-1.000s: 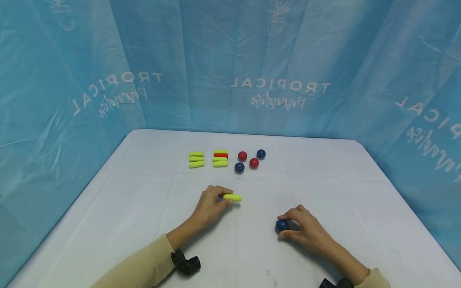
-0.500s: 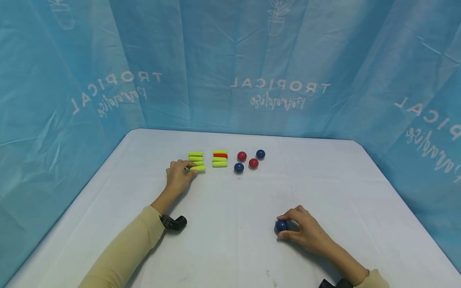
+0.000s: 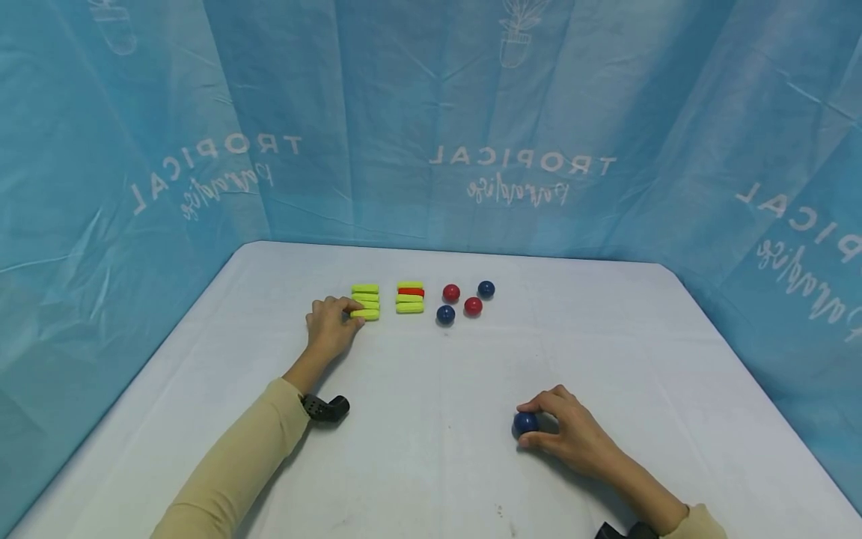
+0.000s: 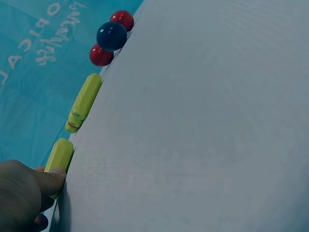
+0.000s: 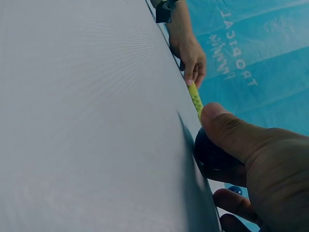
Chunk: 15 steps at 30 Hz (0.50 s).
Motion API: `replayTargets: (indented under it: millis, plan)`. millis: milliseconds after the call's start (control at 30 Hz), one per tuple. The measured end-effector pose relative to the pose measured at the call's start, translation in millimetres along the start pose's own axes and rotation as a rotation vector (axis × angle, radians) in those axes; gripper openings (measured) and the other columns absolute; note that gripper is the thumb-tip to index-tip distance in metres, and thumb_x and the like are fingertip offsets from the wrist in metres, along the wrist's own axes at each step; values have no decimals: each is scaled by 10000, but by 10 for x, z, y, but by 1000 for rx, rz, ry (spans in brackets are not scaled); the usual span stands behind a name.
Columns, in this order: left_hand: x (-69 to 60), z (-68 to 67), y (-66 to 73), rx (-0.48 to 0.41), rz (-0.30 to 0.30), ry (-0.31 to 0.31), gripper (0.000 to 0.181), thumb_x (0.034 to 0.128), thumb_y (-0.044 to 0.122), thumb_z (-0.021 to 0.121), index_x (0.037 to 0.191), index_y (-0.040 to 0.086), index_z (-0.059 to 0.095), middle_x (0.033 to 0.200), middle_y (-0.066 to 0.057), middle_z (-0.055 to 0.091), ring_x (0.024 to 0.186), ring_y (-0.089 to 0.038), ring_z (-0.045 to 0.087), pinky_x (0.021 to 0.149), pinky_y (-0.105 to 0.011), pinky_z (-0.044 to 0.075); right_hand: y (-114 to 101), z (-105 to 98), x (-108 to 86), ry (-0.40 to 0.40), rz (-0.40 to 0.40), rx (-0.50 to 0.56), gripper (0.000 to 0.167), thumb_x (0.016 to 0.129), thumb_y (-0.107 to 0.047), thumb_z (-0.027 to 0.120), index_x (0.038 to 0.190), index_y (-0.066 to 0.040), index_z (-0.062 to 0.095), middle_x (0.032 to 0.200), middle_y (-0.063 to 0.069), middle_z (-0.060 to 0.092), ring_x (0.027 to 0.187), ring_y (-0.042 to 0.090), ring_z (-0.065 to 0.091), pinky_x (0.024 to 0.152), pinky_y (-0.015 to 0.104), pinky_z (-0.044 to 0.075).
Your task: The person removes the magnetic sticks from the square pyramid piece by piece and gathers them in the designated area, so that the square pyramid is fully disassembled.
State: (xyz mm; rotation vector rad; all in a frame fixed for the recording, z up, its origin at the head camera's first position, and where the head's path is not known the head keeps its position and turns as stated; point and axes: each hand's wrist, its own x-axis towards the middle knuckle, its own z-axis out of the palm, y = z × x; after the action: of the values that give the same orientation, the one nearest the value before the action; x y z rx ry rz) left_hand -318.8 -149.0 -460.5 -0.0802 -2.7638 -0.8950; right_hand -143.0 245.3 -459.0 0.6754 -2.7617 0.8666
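My left hand [image 3: 328,328] pinches a short yellow stick [image 3: 366,315] between thumb and fingers, at the front of the left column of yellow sticks [image 3: 365,289]. In the left wrist view this yellow stick [image 4: 61,153] looks ridged, and the thumb covers its near end. Nearer to me on the right, my right hand [image 3: 575,438] grips a dark blue ball [image 3: 525,424] at the tabletop, thumb on one side and fingers on the other. The right wrist view shows the ball [image 5: 212,153] partly hidden behind the thumb.
Beside the left column lies a second column of yellow sticks [image 3: 409,308] with one red stick [image 3: 411,292] among them. Right of it sit two red balls [image 3: 451,293] and two blue balls [image 3: 446,314]. A blue curtain [image 3: 431,127] surrounds the white-covered table [image 3: 606,337].
My left hand has carried the yellow stick from mid-table leftward and away from me to the left column, then straightened it alongside the others. My right hand stays in place with the blue ball.
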Motion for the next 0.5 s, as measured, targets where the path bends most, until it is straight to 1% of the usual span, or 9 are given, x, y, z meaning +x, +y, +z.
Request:
replayTargets:
  millis: [167,233,300,367,433,500]
  plan:
    - [-21,-22,7,9,-14,-9,286,856,224,684,1124,127,651,1100,-126,574,1084,-318,419,902,-489,286,-4,8,-5,0,11,-4,408,687,-410,785,1046,-268,654,1012,-206,588,928,-25,476,809,263,472]
    - [-72,-37,37,-10,-15,-7,318,845,223,691,1143,122,640,1105,-126,565,1096,-315,410,916,-490,279,-7,6,-8,-3,18,-3,409,686,-411,785,1046,-267,654,1010,-208,588,927,-21,478,810,264,470]
    - [-172,-51,85,-40,-3,-7,353,835,222,697,1163,110,626,1107,-128,559,1101,-312,399,922,-490,269,-9,4,-9,-9,22,-3,411,688,-416,783,1048,-266,653,1010,-207,590,925,-16,479,808,262,467]
    - [-313,-66,159,-83,17,-14,385,825,226,706,1181,109,618,1118,-122,552,1104,-303,387,923,-482,256,-9,1,-7,-13,20,-3,412,689,-416,783,1049,-263,653,1010,-204,597,925,-12,480,807,261,466]
    - [-473,-82,247,-116,52,-17,415,813,227,719,1197,109,613,1140,-123,545,1103,-297,381,900,-472,252,-8,-5,-5,-12,13,-3,411,689,-408,786,1050,-263,653,1010,-199,600,925,-11,480,806,262,465]
    - [-602,-95,334,-130,85,-10,437,798,225,737,1204,121,615,1161,-123,538,1091,-291,381,876,-455,254,-5,-13,-5,-3,8,-9,409,686,-399,791,1047,-269,651,1011,-200,595,927,-14,479,804,262,465]
